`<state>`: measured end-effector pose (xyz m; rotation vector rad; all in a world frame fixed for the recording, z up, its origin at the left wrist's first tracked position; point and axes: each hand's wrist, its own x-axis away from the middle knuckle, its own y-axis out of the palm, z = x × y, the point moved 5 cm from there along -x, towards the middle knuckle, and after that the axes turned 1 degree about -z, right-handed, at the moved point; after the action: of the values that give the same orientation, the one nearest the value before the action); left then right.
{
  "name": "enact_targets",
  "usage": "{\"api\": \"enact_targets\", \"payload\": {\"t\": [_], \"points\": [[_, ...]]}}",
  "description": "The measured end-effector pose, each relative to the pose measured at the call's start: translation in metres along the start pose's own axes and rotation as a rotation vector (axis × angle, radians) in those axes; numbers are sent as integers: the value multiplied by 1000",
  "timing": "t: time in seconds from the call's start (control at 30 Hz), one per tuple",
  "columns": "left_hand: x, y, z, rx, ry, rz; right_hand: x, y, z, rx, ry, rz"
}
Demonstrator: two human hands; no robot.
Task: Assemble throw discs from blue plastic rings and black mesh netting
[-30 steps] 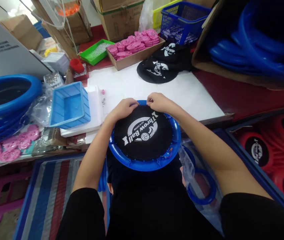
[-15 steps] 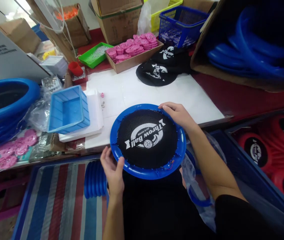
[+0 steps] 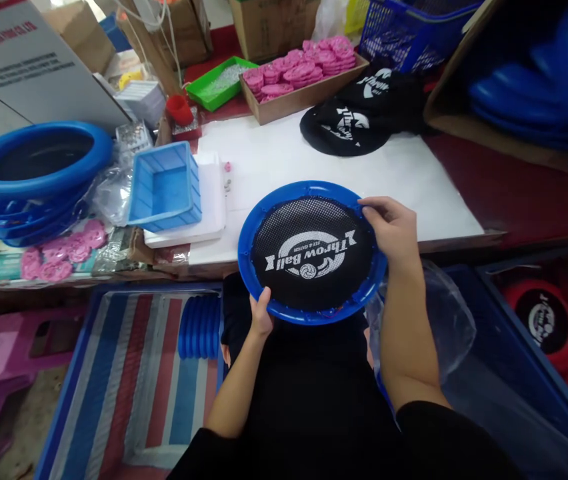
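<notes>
A round blue-rimmed throw-ball paddle point(image 3: 284, 220) with a black mesh face and white "Throw Ball" print is held over my lap at the table's front edge. My left hand point(image 3: 263, 317) grips its lower left rim, thumb on top and the other fingers hidden underneath. At the upper right rim, my right hand point(image 3: 393, 227) pinches the edge between thumb and fingers. Beyond the paddle, black printed fabric discs point(image 3: 344, 130) lie on the white work surface point(image 3: 259, 157).
A light blue bin point(image 3: 164, 190) stands left of the paddle. Behind are a box of pink pieces point(image 3: 304, 70) and a green tray point(image 3: 219, 87). Blue rings point(image 3: 39, 160) are stacked at left; a carton of blue rings point(image 3: 529, 100) stands right. Red discs point(image 3: 544, 320) lie lower right.
My left hand has gone from spread fingers beside the rim to gripping its lower left. My right hand stays on the upper right rim. The camera view has shifted.
</notes>
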<state>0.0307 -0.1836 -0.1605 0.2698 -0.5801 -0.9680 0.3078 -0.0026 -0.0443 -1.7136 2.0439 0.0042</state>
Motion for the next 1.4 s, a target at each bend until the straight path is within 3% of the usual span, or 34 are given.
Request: {"api": "enact_targets", "payload": {"t": [0.2,0.33,0.5,0.63,0.73,1.03,1.13,1.2,1.3,1.4], "points": [[1,-15,-4,-107,145,-99,1,2,0,-11,-19,98],[1,-13,0,-153,111,-181,4,-1,4,-4,-39,182],[3,0,0,-184,71,-241,12,-2,2,16,-73,285],[17,19,-11,-186,10,-328,22,-4,-4,41,-115,392],[26,31,-19,-179,-45,-360,24,-4,-3,48,-105,400],[19,34,-10,-188,-26,-136,26,1,-7,-28,-24,322],[16,28,-15,-133,-44,-2,36,-1,-13,-28,-95,312],[14,25,-19,-112,-63,16,44,-5,-13,-25,-146,292],[16,20,-23,-111,-88,5,48,-25,-14,-11,-190,244],[19,13,-32,-113,-128,23,28,-74,-21,23,-223,313]]}}
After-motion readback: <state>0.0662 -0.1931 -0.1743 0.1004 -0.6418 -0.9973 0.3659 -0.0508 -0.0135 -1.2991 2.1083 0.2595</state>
